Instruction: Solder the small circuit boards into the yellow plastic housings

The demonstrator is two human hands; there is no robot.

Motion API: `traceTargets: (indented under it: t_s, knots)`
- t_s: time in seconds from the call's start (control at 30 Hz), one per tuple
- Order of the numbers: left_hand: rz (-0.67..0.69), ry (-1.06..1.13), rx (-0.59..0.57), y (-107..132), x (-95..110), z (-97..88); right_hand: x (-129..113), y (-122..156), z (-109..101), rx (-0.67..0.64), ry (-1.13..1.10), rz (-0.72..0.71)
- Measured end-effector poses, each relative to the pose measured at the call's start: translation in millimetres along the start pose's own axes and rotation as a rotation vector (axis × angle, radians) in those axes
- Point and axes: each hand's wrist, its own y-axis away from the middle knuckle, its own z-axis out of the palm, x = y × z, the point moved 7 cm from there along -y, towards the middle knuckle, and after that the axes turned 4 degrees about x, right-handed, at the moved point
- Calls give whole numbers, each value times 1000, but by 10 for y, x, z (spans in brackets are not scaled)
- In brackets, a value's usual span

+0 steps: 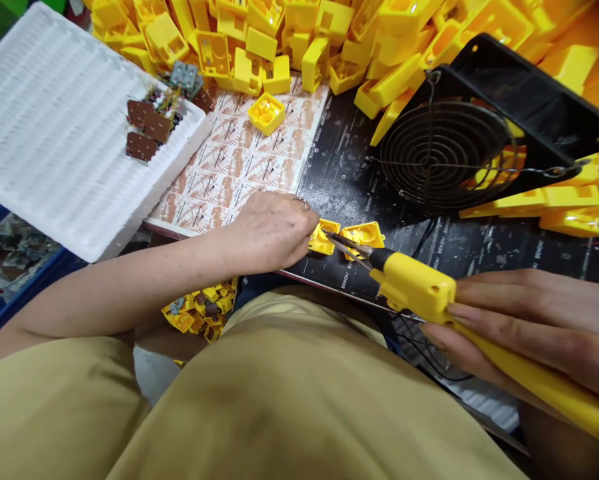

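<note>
My left hand [272, 227] is curled closed on a small yellow plastic housing [324, 237] resting on the black bench mat [339, 180]. A second yellow housing [363, 235] lies just to its right. My right hand [534, 320] grips a yellow-handled soldering iron [419, 287], fingers laid along the handle. The iron's metal tip [342, 241] reaches left and sits over the housing held by my left hand.
A big heap of yellow housings [329, 40] fills the back. A black fan with a wire grille [449, 153] stands at right. A white foam tray [54, 127] with small brown circuit boards [152, 123] is at left. A printed sheet [244, 160] lies mid-table.
</note>
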Motion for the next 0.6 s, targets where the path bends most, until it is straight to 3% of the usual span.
traceTargets:
  t_s: [0.1,0.4,0.6]
  knots:
    - [8,-5,12,2,-3,-8,-48,16,-12,-17,-28,-69]
    - [20,41,14,29,1,-29,17,37,41,-18,16,46]
    - [-210,536,66,232,-318,-5,191,136,4,-12,120,104]
